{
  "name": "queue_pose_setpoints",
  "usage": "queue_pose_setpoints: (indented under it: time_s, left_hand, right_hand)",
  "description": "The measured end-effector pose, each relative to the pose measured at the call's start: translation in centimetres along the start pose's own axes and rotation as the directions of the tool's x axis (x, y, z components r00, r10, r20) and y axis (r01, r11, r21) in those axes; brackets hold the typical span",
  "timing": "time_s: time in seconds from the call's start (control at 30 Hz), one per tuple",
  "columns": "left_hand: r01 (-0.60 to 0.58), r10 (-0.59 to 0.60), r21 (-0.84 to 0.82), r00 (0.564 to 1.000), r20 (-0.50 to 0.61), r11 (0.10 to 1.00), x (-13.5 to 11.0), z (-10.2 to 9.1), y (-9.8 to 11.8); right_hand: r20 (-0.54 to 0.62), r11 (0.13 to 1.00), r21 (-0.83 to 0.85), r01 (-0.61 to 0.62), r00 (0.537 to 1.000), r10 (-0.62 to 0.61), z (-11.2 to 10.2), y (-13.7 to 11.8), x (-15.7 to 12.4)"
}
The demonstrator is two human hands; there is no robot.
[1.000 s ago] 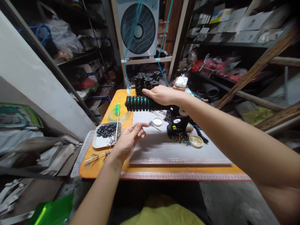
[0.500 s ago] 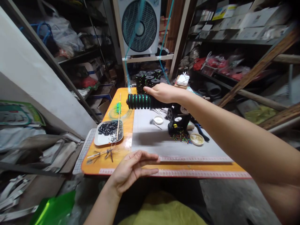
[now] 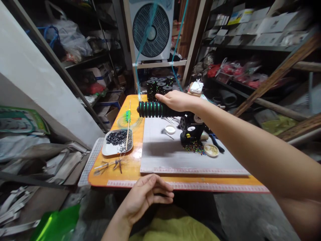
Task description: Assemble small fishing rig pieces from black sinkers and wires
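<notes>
My right hand point(image 3: 177, 101) reaches across the table, wrapped over a black ribbed roll with shiny green bands point(image 3: 150, 109). The roll lies level above the white board, its left end sticking out past my thumb. Most of its right part is hidden under my hand. Behind it stand several black cylinders with holes in their tops and green specks point(image 3: 162, 87). My left hand point(image 3: 150, 194) is at the table's front edge, palm turned inward, fingers loosely curved and apart, holding nothing. Below the roll, a small black device with a yellow knob point(image 3: 188, 134) rests on the board.
A white tray point(image 3: 107, 150) of black tube beads, with a thin stick point(image 3: 127, 134), sits at left. On the white board point(image 3: 160, 157) are a small white dish point(image 3: 170, 129), scattered coloured beads point(image 3: 194, 147) and a dish of gold beads point(image 3: 211, 150). A box fan point(image 3: 151, 32) stands behind.
My left hand has dropped lower, toward my lap, and its fingers have curled a little more. My right hand keeps its place on the roll. The view has shifted slightly.
</notes>
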State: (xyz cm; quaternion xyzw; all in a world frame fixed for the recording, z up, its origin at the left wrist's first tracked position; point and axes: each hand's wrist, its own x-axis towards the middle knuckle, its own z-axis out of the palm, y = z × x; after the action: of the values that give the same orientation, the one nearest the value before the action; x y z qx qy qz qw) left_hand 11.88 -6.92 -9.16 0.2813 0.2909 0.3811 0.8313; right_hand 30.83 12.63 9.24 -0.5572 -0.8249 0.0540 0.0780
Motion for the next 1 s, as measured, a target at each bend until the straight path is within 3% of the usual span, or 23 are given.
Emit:
queue_pose_setpoints:
  time_s: [0.47,0.8,1.0]
  left_hand:
    - [-0.004,0.004,0.0,0.992,-0.129,1.0,-0.7,-0.7,-3.0]
    - [0.054,-0.054,0.009,0.995,-0.08,0.998,-1.4,-3.1,-5.4]
    - [0.065,-0.062,0.134,0.998,-0.024,0.989,-1.4,-5.3,-6.9]
  right_hand:
    - [-0.004,1.0,0.01,0.005,1.0,-0.005,0.1,0.2,0.2]
    - [-0.002,1.0,0.003,0.018,1.0,-0.018,0.5,0.6,0.6]
    - [-0.018,0.999,-0.049,0.005,1.0,-0.005,0.5,0.3,0.2]
